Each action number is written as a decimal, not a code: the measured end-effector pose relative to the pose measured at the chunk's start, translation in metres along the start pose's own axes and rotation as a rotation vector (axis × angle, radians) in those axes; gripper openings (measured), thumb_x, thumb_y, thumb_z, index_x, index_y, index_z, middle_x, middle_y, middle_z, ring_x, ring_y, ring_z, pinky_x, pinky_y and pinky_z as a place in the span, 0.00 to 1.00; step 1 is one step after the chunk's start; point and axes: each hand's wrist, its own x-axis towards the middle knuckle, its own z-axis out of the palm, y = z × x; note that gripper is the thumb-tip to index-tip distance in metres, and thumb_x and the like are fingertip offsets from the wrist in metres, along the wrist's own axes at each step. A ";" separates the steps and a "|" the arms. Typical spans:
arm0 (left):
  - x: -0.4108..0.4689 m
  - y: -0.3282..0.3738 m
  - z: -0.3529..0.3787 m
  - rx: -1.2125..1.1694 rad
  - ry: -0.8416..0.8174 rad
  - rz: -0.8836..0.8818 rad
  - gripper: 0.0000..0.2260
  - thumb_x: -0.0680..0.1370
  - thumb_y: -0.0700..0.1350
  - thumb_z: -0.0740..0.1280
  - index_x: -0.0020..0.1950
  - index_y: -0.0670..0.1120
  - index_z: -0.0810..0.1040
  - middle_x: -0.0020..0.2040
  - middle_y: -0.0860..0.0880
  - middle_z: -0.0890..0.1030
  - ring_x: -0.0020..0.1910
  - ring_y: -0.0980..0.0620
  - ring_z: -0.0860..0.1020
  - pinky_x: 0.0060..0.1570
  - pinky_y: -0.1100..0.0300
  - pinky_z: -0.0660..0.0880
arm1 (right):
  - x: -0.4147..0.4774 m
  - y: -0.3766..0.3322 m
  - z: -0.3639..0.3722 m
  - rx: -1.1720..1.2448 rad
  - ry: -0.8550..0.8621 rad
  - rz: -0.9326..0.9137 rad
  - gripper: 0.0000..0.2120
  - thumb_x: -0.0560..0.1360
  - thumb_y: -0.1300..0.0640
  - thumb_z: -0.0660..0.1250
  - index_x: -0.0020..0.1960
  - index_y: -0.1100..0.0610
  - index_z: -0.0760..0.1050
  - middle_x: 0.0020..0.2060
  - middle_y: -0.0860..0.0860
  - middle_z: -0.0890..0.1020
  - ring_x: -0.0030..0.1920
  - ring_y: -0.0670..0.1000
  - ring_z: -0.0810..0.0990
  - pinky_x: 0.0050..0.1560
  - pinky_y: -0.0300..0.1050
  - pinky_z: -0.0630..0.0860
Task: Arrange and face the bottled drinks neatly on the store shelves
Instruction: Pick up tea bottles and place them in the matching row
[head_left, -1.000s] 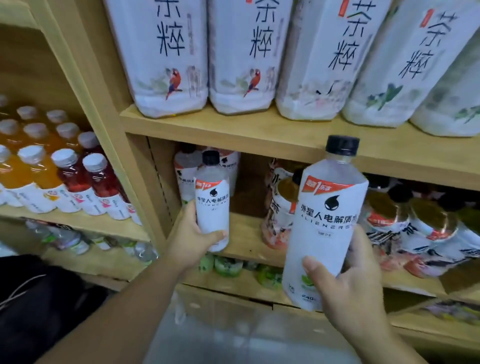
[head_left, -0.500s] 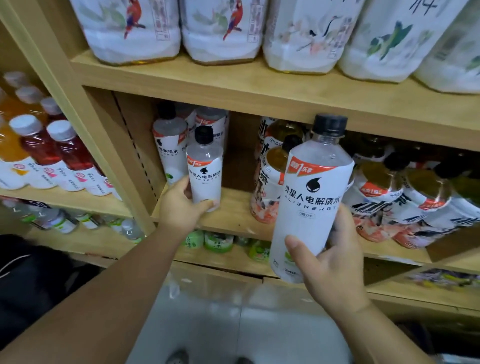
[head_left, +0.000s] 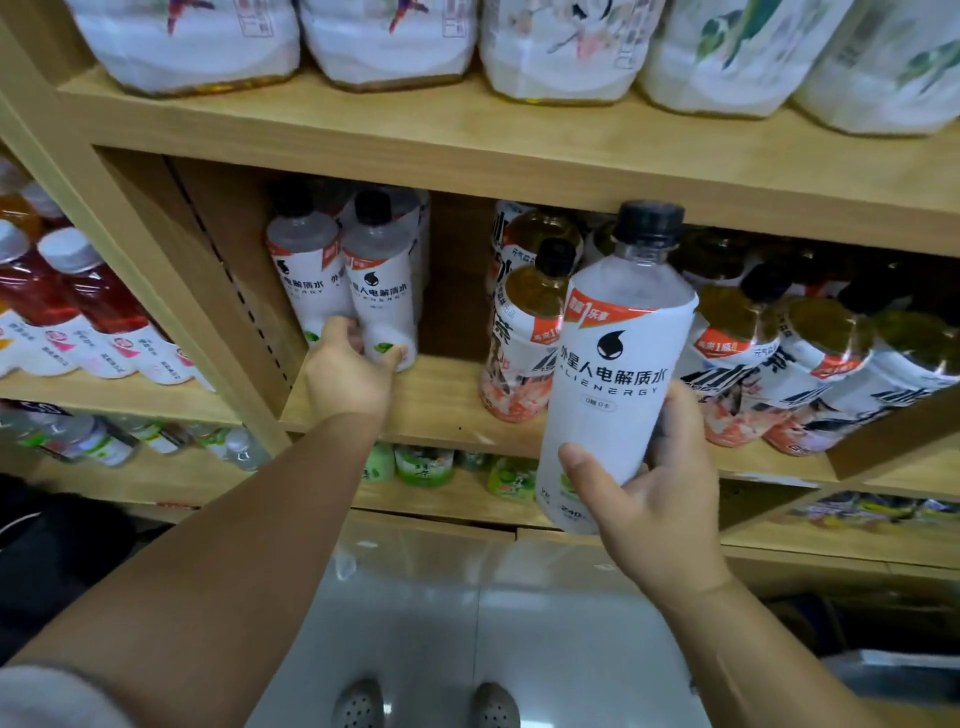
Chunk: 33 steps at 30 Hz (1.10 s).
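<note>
White bottle (head_left: 383, 306) — now deeper on shelf (head_left: 447, 400)

The left hand (head_left: 349, 373) grips a white-labelled bottle (head_left: 383, 291) standing on the shelf (head_left: 441, 402), while the right hand (head_left: 655, 500) holds another white bottle (head_left: 613, 374) upright, right of it.

held bottle (head_left: 613, 374) label "ALIENERGY", "外星人电解质水", "240" near base

Bottle A (head_left: 382, 291): white label, black cap, upright on middle shelf (head_left: 447, 400), label forward. Bottle B (head_left: 618, 374): identical, upright, off-shelf.
</note>
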 end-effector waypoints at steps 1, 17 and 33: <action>0.002 0.000 0.001 0.003 -0.004 -0.004 0.21 0.70 0.49 0.81 0.56 0.42 0.78 0.51 0.45 0.83 0.52 0.43 0.81 0.53 0.51 0.77 | -0.001 0.000 0.000 -0.001 -0.006 0.006 0.28 0.66 0.40 0.73 0.64 0.42 0.67 0.58 0.37 0.78 0.59 0.43 0.79 0.53 0.44 0.79; -0.042 -0.027 -0.063 -0.047 -0.261 0.113 0.11 0.79 0.46 0.72 0.60 0.51 0.78 0.47 0.51 0.80 0.40 0.59 0.79 0.43 0.58 0.77 | -0.005 0.006 0.065 0.162 -0.351 0.239 0.33 0.69 0.48 0.79 0.67 0.43 0.64 0.60 0.38 0.79 0.62 0.41 0.78 0.61 0.55 0.80; -0.028 -0.021 -0.113 -0.337 -0.343 0.064 0.14 0.81 0.46 0.68 0.66 0.52 0.77 0.58 0.57 0.84 0.48 0.61 0.84 0.54 0.53 0.82 | 0.041 0.015 0.212 0.147 -0.420 0.198 0.34 0.72 0.61 0.78 0.71 0.50 0.63 0.60 0.47 0.79 0.59 0.45 0.81 0.55 0.47 0.83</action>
